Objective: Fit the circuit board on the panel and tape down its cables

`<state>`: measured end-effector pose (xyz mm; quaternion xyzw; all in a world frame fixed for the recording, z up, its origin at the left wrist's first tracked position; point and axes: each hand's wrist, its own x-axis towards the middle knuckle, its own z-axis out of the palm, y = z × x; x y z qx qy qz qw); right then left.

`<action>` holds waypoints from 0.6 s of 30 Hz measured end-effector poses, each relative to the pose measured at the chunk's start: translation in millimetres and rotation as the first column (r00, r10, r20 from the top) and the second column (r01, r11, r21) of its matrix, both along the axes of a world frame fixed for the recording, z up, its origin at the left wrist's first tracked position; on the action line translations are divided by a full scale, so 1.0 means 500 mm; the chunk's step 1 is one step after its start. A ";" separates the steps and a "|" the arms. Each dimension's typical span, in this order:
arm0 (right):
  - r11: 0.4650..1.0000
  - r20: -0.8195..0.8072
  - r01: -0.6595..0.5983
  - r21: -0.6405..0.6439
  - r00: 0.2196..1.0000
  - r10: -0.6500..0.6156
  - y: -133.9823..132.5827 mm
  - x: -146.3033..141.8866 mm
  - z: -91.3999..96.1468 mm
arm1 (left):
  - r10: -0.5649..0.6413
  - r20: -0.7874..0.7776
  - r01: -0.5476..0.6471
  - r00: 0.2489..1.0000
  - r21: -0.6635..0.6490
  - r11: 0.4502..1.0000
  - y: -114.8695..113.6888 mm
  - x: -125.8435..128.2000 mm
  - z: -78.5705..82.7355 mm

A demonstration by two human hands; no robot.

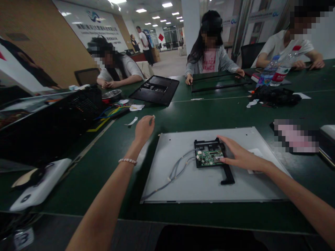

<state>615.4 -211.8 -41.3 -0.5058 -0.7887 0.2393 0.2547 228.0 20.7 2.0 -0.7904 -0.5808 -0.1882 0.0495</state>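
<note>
A flat grey-white display panel (pixel 180 184) lies before me on the green table. On it rests a black plastic bracket (pixel 229 176) with a green circuit board (pixel 209 157), from which grey cables (pixel 174 174) run to the panel's left edge. My right hand (pixel 235 153) holds the bracket's right side, thumb on the board's edge and fingers at the far corner. My left hand (pixel 144 128), raised past the panel's far left corner, is closed in a pinch. A tiny pale bit shows at its fingertips, too small to name.
A black computer case (pixel 47 129) and a white phone (pixel 42 183) are at left. Across the table lie a black back cover (pixel 157 89) and a black frame (pixel 220 87) held by another person. Bottles (pixel 282 69) and a pink-screened phone (pixel 295 136) are at right.
</note>
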 end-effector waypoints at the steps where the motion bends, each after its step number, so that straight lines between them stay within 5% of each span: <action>1: 1.000 0.000 0.002 0.007 1.000 -0.002 0.000 0.000 -0.001 | -0.081 0.021 0.080 0.996 0.042 0.996 -0.010 0.023 0.005; 5: 1.000 -0.004 -0.001 0.029 1.000 0.001 0.000 0.000 -0.003 | -0.439 -0.014 0.433 0.898 0.202 0.879 -0.080 0.144 0.014; 9: 0.999 -0.001 -0.017 0.045 1.000 0.018 0.005 0.003 -0.008 | -0.649 -0.209 0.680 0.732 0.153 0.717 -0.169 0.262 0.004; 12: 0.999 0.004 -0.027 0.045 1.000 0.027 0.009 0.005 -0.011 | -0.718 -0.266 0.758 0.644 0.090 0.646 -0.212 0.316 -0.006; 18: 0.997 0.007 -0.032 0.071 0.999 0.032 0.010 0.003 -0.011 | -0.772 -0.162 0.783 0.615 0.007 0.622 -0.223 0.346 -0.018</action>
